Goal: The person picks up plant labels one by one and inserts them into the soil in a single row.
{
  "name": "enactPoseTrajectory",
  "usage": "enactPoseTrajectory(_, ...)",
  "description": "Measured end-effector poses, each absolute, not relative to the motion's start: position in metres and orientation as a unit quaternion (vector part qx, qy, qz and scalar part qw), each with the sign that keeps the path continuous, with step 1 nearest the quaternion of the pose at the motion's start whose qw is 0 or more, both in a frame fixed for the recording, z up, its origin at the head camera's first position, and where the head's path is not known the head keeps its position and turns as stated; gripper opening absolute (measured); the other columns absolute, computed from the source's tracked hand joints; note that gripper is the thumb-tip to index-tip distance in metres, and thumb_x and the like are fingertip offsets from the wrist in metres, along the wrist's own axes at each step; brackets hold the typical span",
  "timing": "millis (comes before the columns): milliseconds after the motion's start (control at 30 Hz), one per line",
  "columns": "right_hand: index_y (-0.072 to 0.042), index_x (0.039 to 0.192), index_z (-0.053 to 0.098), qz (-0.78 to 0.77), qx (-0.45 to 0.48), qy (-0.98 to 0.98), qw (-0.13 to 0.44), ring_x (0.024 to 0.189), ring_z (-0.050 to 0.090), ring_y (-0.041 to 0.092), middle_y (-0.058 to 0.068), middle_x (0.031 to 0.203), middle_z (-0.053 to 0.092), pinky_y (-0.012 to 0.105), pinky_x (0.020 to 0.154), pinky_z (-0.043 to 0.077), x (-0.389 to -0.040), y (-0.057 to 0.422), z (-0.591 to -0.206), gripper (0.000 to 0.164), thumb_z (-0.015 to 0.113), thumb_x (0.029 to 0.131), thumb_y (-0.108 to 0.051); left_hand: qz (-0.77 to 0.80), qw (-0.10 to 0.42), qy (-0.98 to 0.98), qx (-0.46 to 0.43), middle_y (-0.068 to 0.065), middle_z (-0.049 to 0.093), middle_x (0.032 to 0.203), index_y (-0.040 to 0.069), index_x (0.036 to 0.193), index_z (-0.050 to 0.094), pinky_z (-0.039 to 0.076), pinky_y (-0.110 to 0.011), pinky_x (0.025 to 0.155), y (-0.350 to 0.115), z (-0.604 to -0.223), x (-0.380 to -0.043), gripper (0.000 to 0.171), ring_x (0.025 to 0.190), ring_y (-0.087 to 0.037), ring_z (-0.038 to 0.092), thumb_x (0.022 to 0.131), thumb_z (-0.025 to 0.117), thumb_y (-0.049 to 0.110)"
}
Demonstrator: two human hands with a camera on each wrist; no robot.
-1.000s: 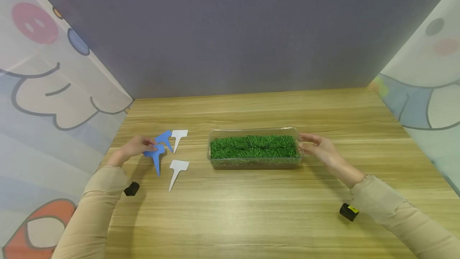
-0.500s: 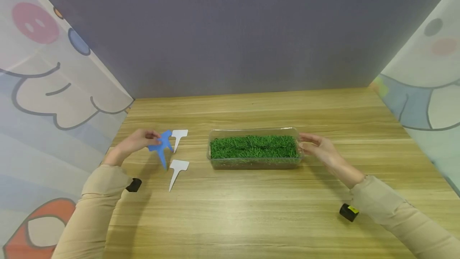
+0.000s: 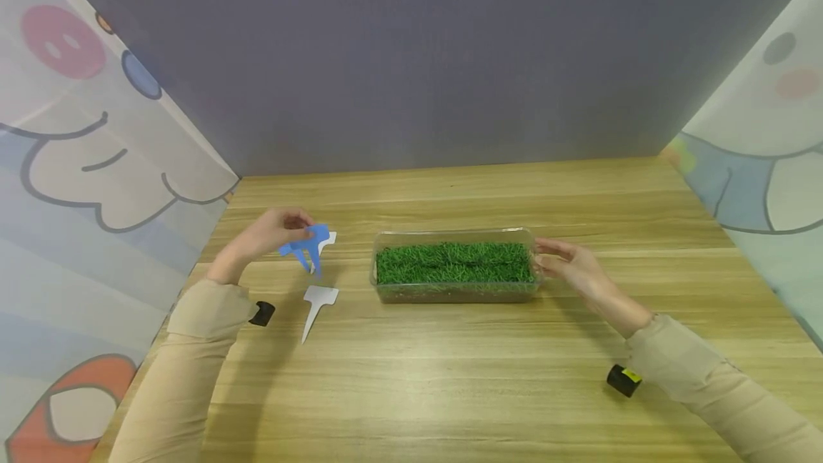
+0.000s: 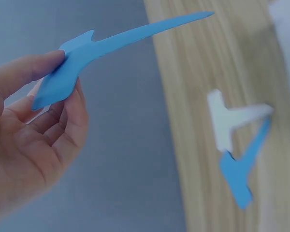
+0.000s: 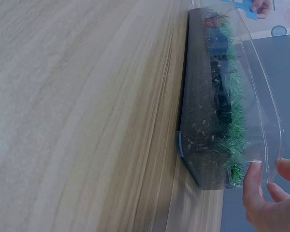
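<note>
Your left hand (image 3: 265,234) pinches the head of a blue, T-shaped flat marker (image 4: 67,77) between thumb and fingers, holding it up off the pale wood-grain table (image 3: 418,377), its pointed stem free. Beyond it in the left wrist view, a second blue T-shaped marker (image 4: 237,175) lies against a white T-shaped marker (image 4: 223,121), their stem tips meeting. Another white T-shaped marker (image 3: 320,296) lies nearer to you, apart from that pair. To the right of the markers sits a long, clear plastic box (image 3: 458,295) with a strip of green artificial grass (image 3: 453,263) inside. Your right hand (image 3: 581,270) touches the box's right end, thumb and fingers spread; through the clear plastic, I can't tell whether they actually pinch its wall.
</note>
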State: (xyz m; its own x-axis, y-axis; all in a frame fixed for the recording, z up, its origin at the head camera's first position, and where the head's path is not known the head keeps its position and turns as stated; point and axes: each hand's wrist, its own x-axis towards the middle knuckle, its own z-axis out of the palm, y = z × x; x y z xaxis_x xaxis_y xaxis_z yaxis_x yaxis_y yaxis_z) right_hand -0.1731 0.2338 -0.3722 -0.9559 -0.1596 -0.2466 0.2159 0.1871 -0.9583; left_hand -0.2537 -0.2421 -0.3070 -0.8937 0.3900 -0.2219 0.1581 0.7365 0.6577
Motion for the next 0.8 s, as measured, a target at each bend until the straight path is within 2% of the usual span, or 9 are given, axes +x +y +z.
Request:
enactPoseTrajectory(200, 0.008, 0.134, 0.027, -0.636, 0.015, 0.758, 0.145, 0.088, 0.059, 0.004, 0.030, 0.132, 0.031, 0.024, 0.085, 0.045, -0.173, 0.234, -0.373, 0.053, 0.050, 0.089, -0.008, 0.332, 0.161, 0.912, 0.179, -0.012, 0.058, 0.099, 0.003, 0.102, 0.057, 0.044, -0.038, 0.080, -0.216, -0.294, -0.259, 0.021, 0.092, -0.024, 0.053, 0.087, 0.056, 0.019)
enactPoseTrajectory(500, 0.008, 0.134, 0.026, -0.634, 0.018, 0.759, 0.146, 0.088, 0.059, 0.004, 0.030, 0.133, 0.030, 0.025, 0.086, 0.045, -0.172, 0.235, -0.373, 0.052, 0.049, 0.090, -0.008, 0.342, 0.159, 0.905, 0.199, -0.009, 0.058, 0.097, 0.006, 0.102, 0.058, 0.043, -0.035, 0.078, -0.183, -0.283, -0.265, 0.020, 0.090, -0.022, 0.052, 0.087, 0.056, 0.019)
enactPoseTrajectory(800, 0.008, 0.133, 0.027, -0.629, 0.018, 0.765, 0.141, 0.087, 0.059, 0.005, 0.030, 0.132, 0.031, 0.025, 0.085, 0.045, -0.172, 0.235, -0.375, 0.052, 0.050, 0.089, -0.008, 0.375, 0.155, 0.886, 0.225, -0.011, 0.059, 0.096, 0.001, 0.103, 0.058, 0.045, -0.033, 0.078, -0.161, -0.278, -0.271, 0.021, 0.088, -0.022, 0.054, 0.085, 0.058, 0.013)
